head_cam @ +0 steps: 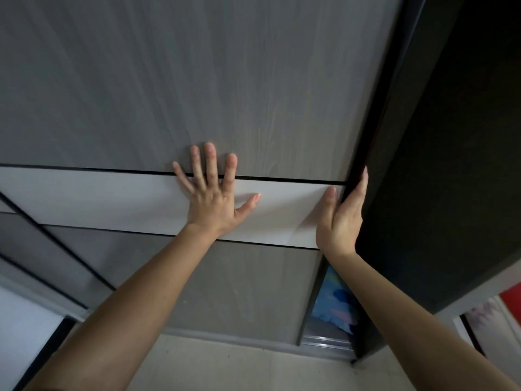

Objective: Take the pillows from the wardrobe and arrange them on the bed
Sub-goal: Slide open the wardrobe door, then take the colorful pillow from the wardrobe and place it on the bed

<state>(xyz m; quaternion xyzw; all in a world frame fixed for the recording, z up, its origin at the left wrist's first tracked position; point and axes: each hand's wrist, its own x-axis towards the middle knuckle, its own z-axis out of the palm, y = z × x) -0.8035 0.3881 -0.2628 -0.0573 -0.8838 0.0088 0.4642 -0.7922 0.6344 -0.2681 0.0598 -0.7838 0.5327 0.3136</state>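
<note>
A grey wood-grain sliding wardrobe door (197,80) with a white band across its middle fills the view. My left hand (210,193) lies flat on that band, fingers spread. My right hand (342,218) is at the door's right edge, thumb on the face and fingers curled around the dark edge. A narrow gap stands between the door and the dark wardrobe side panel (451,165). Low in the gap, blue patterned fabric (334,303) shows; I cannot tell whether it is a pillow.
The sliding track (327,344) runs along the bottom of the wardrobe above a pale tiled floor (239,371). A second door panel (42,249) overlaps at the left. A red and white object (504,306) sits at the right edge.
</note>
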